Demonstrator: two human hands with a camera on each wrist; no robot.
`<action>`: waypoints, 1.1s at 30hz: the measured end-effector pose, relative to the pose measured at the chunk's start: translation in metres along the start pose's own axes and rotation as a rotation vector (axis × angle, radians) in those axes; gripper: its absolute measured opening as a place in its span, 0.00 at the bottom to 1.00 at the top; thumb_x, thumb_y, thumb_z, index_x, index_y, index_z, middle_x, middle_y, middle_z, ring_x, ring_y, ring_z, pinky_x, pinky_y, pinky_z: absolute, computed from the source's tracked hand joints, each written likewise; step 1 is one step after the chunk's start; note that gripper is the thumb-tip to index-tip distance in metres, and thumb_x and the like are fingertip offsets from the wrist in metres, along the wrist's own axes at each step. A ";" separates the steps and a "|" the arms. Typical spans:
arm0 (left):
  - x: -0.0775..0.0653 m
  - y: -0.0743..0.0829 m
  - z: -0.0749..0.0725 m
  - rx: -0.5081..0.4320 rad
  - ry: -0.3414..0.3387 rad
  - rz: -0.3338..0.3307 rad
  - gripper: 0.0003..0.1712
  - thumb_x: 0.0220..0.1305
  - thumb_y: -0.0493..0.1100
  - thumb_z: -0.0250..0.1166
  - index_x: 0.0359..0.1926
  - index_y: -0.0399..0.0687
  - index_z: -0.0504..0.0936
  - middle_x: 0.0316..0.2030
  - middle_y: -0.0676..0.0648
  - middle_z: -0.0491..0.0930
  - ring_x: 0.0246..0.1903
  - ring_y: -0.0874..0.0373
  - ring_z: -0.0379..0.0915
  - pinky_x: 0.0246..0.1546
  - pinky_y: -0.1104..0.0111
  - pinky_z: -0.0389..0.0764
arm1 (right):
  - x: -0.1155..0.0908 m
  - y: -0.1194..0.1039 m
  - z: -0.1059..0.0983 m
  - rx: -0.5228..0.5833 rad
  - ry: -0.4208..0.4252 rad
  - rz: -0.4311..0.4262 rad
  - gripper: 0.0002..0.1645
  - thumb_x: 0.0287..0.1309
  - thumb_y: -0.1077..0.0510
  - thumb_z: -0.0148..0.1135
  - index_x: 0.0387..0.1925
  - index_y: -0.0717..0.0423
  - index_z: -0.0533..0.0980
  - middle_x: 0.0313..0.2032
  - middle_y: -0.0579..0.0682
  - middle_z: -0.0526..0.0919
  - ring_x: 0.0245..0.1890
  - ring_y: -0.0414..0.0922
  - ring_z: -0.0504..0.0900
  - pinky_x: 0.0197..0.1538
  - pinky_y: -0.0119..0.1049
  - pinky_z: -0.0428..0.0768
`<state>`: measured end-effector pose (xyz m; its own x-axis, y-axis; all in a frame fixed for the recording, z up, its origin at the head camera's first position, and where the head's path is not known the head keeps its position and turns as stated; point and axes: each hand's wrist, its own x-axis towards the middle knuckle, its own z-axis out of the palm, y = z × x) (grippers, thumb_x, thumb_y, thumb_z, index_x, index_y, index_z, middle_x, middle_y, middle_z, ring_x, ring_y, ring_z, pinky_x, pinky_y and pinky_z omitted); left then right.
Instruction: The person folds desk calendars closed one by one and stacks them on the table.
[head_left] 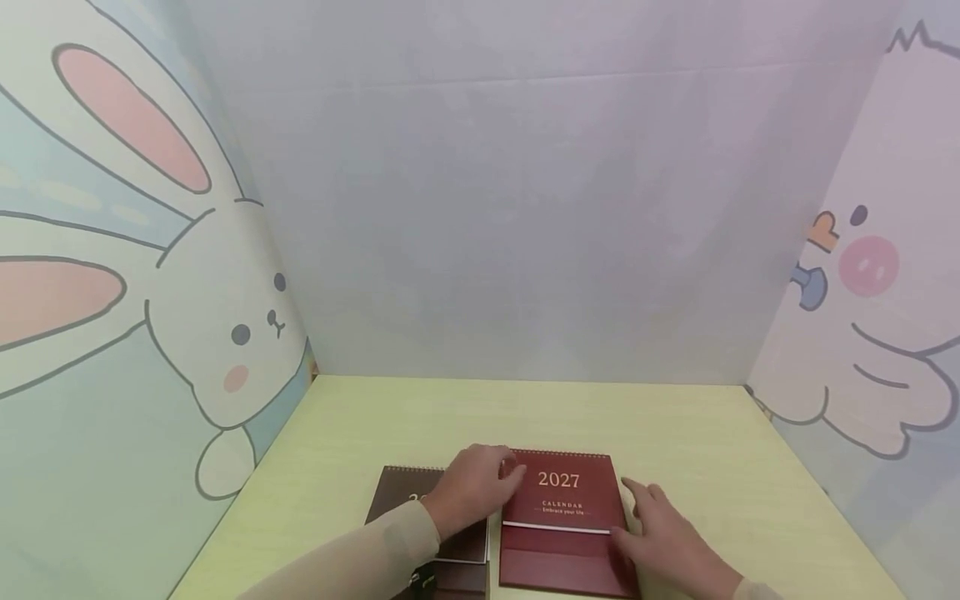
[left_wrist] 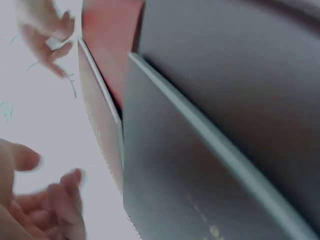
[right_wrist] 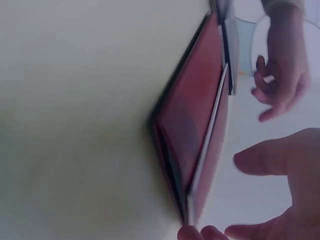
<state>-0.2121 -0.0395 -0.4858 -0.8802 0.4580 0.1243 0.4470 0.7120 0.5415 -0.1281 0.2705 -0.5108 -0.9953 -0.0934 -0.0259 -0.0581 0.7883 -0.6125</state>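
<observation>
A red 2027 desk calendar (head_left: 558,500) lies with its spiral binding at the far side and its red base strip toward the person. To its left is a dark brown desk calendar (head_left: 393,490), partly hidden under the left arm. My left hand (head_left: 474,487) hovers over the gap between the two, fingers loosely bent with nothing in them. At the red calendar's right side is my right hand (head_left: 666,537), thumb and fingers spread apart. In the right wrist view its fingertips (right_wrist: 190,233) are right at the calendar's end.
Both calendars lie on a pale yellow tabletop (head_left: 697,433). Behind it rises a plain light wall (head_left: 525,233). Side panels carry a cartoon rabbit (head_left: 217,350) on the left and a white cartoon figure (head_left: 885,333) on the right.
</observation>
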 end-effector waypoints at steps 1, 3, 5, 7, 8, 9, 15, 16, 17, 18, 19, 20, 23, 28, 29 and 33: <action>0.001 0.001 -0.001 0.044 -0.006 0.052 0.21 0.87 0.55 0.70 0.63 0.47 0.95 0.41 0.53 0.94 0.35 0.64 0.85 0.42 0.66 0.89 | 0.000 -0.004 -0.002 -0.056 0.042 -0.012 0.48 0.72 0.50 0.81 0.82 0.71 0.73 0.52 0.54 0.85 0.44 0.40 0.82 0.42 0.36 0.84; 0.002 0.004 -0.003 0.131 -0.038 0.152 0.26 0.89 0.60 0.67 0.73 0.51 0.90 0.58 0.52 0.94 0.55 0.60 0.88 0.61 0.62 0.92 | 0.000 -0.011 -0.006 -0.166 0.116 -0.082 0.47 0.73 0.44 0.83 0.82 0.62 0.76 0.60 0.53 0.85 0.55 0.44 0.86 0.52 0.44 0.91; 0.004 0.005 -0.004 0.205 -0.086 0.230 0.34 0.90 0.65 0.63 0.83 0.54 0.82 0.76 0.50 0.86 0.75 0.55 0.83 0.79 0.56 0.86 | 0.002 -0.016 -0.010 -0.219 0.162 -0.192 0.45 0.74 0.42 0.83 0.82 0.58 0.78 0.68 0.55 0.86 0.64 0.52 0.89 0.62 0.55 0.93; 0.006 0.006 -0.005 0.262 -0.152 0.268 0.41 0.91 0.70 0.58 0.91 0.57 0.72 0.87 0.48 0.75 0.88 0.50 0.71 0.89 0.52 0.77 | 0.005 -0.021 -0.013 -0.269 0.180 -0.286 0.44 0.76 0.40 0.80 0.83 0.54 0.78 0.75 0.55 0.85 0.73 0.59 0.88 0.70 0.66 0.90; 0.008 0.007 -0.004 0.282 -0.185 0.276 0.45 0.90 0.73 0.56 0.93 0.58 0.68 0.91 0.47 0.69 0.92 0.48 0.65 0.92 0.51 0.72 | 0.006 -0.023 -0.014 -0.288 0.179 -0.325 0.45 0.78 0.39 0.79 0.85 0.53 0.77 0.78 0.55 0.84 0.77 0.63 0.86 0.73 0.69 0.88; 0.009 0.007 -0.003 0.305 -0.214 0.276 0.47 0.90 0.76 0.53 0.95 0.59 0.64 0.94 0.46 0.64 0.95 0.47 0.59 0.94 0.50 0.69 | 0.009 -0.024 -0.014 -0.307 0.173 -0.361 0.45 0.79 0.38 0.77 0.86 0.52 0.76 0.81 0.56 0.82 0.80 0.66 0.83 0.75 0.72 0.86; 0.011 0.010 0.006 0.415 -0.334 0.260 0.56 0.86 0.85 0.45 0.98 0.61 0.54 0.98 0.43 0.51 0.98 0.43 0.46 0.97 0.48 0.62 | 0.021 -0.022 -0.007 -0.374 0.006 -0.400 0.51 0.86 0.29 0.64 0.94 0.50 0.66 0.93 0.57 0.67 0.93 0.70 0.63 0.87 0.78 0.70; 0.011 0.011 0.008 0.430 -0.347 0.260 0.57 0.85 0.86 0.45 0.99 0.62 0.53 0.98 0.43 0.50 0.99 0.44 0.46 0.97 0.48 0.62 | 0.022 -0.021 -0.005 -0.379 -0.027 -0.397 0.52 0.86 0.28 0.62 0.94 0.50 0.65 0.94 0.58 0.65 0.94 0.70 0.62 0.87 0.79 0.69; 0.011 0.011 0.009 0.440 -0.360 0.259 0.57 0.85 0.86 0.45 0.99 0.62 0.52 0.98 0.43 0.50 0.99 0.44 0.45 0.97 0.48 0.61 | 0.023 -0.020 -0.003 -0.392 -0.050 -0.407 0.52 0.87 0.27 0.61 0.94 0.51 0.64 0.94 0.60 0.64 0.93 0.71 0.62 0.87 0.80 0.69; 0.011 0.011 0.011 0.452 -0.372 0.259 0.57 0.85 0.86 0.45 0.99 0.63 0.52 0.99 0.44 0.49 0.99 0.45 0.45 0.97 0.48 0.61 | 0.023 -0.019 -0.001 -0.399 -0.071 -0.417 0.52 0.87 0.27 0.60 0.94 0.53 0.65 0.94 0.61 0.63 0.93 0.72 0.62 0.87 0.80 0.68; 0.012 0.011 0.013 0.465 -0.385 0.256 0.57 0.84 0.86 0.45 0.99 0.64 0.51 0.99 0.44 0.49 0.99 0.46 0.44 0.97 0.49 0.60 | 0.023 -0.019 0.001 -0.412 -0.089 -0.427 0.53 0.87 0.27 0.60 0.93 0.54 0.65 0.94 0.62 0.63 0.93 0.73 0.63 0.86 0.80 0.69; 0.012 0.011 0.014 0.479 -0.395 0.254 0.57 0.84 0.86 0.46 0.99 0.64 0.51 0.99 0.45 0.48 0.99 0.46 0.44 0.97 0.50 0.60 | 0.023 -0.018 0.002 -0.421 -0.106 -0.433 0.53 0.87 0.27 0.60 0.93 0.54 0.65 0.94 0.63 0.63 0.92 0.73 0.63 0.87 0.80 0.68; 0.012 0.012 0.018 0.531 -0.418 0.248 0.57 0.84 0.86 0.47 0.99 0.66 0.51 0.99 0.47 0.47 0.99 0.48 0.43 0.98 0.52 0.59 | 0.023 -0.017 0.006 -0.436 -0.158 -0.428 0.53 0.86 0.26 0.59 0.94 0.53 0.65 0.94 0.63 0.61 0.93 0.73 0.62 0.87 0.80 0.67; 0.012 0.012 0.023 0.613 -0.442 0.230 0.56 0.83 0.87 0.47 0.98 0.70 0.51 0.99 0.52 0.47 0.99 0.52 0.44 0.97 0.55 0.58 | 0.024 -0.015 0.009 -0.431 -0.232 -0.391 0.53 0.86 0.26 0.58 0.94 0.53 0.64 0.95 0.63 0.58 0.94 0.72 0.59 0.89 0.81 0.64; 0.012 0.012 0.024 0.621 -0.448 0.225 0.55 0.83 0.87 0.47 0.98 0.72 0.52 0.99 0.53 0.47 0.99 0.53 0.44 0.97 0.56 0.59 | 0.025 -0.014 0.009 -0.432 -0.245 -0.385 0.53 0.87 0.26 0.58 0.94 0.53 0.64 0.95 0.64 0.58 0.94 0.73 0.59 0.89 0.81 0.63; 0.011 0.012 0.025 0.623 -0.469 0.210 0.54 0.83 0.87 0.47 0.98 0.75 0.52 0.99 0.55 0.46 0.99 0.54 0.43 0.97 0.56 0.58 | 0.028 -0.010 0.011 -0.422 -0.291 -0.353 0.53 0.87 0.26 0.57 0.95 0.53 0.63 0.96 0.63 0.57 0.95 0.72 0.58 0.90 0.81 0.61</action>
<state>-0.2127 -0.0121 -0.4990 -0.6708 0.6928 -0.2648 0.7245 0.6884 -0.0341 -0.1541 0.2532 -0.5137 -0.8519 -0.5073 -0.1300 -0.4645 0.8466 -0.2600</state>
